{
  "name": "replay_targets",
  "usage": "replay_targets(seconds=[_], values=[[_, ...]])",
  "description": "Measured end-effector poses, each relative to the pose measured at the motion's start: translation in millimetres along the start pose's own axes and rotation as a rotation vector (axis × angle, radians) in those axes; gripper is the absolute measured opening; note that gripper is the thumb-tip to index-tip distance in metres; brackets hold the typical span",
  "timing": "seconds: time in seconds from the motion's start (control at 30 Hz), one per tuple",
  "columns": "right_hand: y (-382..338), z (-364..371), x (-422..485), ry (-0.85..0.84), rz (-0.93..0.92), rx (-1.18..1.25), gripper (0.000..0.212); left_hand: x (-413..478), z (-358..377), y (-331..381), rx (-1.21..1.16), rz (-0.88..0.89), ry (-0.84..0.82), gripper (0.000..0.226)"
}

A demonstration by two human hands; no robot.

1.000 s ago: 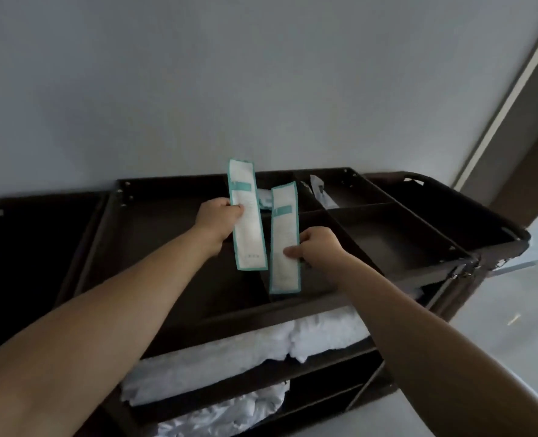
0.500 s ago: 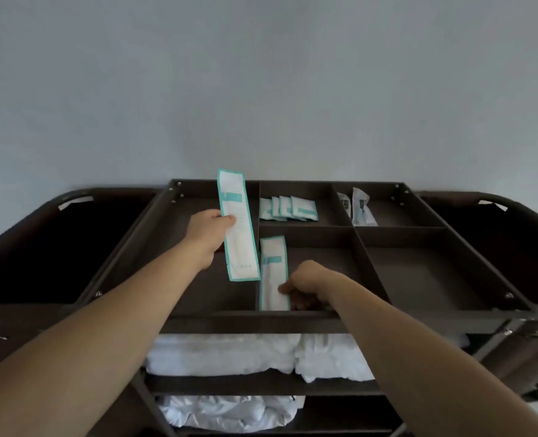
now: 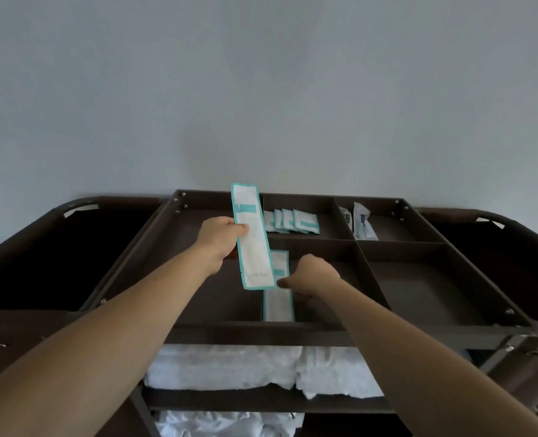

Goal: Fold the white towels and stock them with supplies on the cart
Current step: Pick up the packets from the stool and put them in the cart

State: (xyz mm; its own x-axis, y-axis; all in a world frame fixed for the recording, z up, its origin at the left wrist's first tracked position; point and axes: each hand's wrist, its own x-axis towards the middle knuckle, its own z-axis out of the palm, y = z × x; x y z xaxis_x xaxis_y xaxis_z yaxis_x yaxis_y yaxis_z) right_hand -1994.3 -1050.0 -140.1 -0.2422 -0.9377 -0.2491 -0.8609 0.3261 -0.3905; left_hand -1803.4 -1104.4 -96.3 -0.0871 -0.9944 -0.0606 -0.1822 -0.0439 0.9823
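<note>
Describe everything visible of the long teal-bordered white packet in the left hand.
The long, flat white packet with a teal border looks like thin paper or film, with a teal band near its top and faint print near its bottom. It is held nearly upright above the dark brown cart tray. The left hand pinches its left edge; nothing else visibly touches it.

Upper part of lying packet (image 3: 278,302), by left wall of front-middle compartment, hidden behind held packet (image 3: 253,236); print on both too small to read. Fingers of left hand (image 3: 218,239) hidden behind held packet; thumb alone shows. Fingertips of right hand (image 3: 313,275) curled under at lying packet's right edge, perhaps pinching it. Leftmost of small sachets (image 3: 296,220) in back-middle compartment partly covered by held packet. Tops of folded towels (image 3: 229,367) hidden by front rail of cart (image 3: 419,332). Picture's bottom edge cuts lower towels (image 3: 226,424).
</note>
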Motion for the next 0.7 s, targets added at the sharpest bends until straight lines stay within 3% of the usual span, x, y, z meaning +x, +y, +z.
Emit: replay_targets(seconds=[0.07,0.17,0.37,0.7], values=[[-6.6,-12.0,-0.1,0.094,-0.085,0.326,0.034,1.8,4.3,2.7,0.008,-0.005,-0.031,0.006],[-14.1,-29.3,-14.0,0.028,-0.139,0.710,0.030,4.2,14.0,4.8,-0.018,-0.027,-0.074,0.006],[3.6,-32.3,-22.9,0.001,-0.070,0.690,0.022,3.1,44.5,4.8,0.081,-0.005,-0.121,0.008],[46.9,3.3,-12.7,-0.196,0.151,0.385,0.029,8.8,23.6,2.2,0.175,0.023,-0.030,0.013]])
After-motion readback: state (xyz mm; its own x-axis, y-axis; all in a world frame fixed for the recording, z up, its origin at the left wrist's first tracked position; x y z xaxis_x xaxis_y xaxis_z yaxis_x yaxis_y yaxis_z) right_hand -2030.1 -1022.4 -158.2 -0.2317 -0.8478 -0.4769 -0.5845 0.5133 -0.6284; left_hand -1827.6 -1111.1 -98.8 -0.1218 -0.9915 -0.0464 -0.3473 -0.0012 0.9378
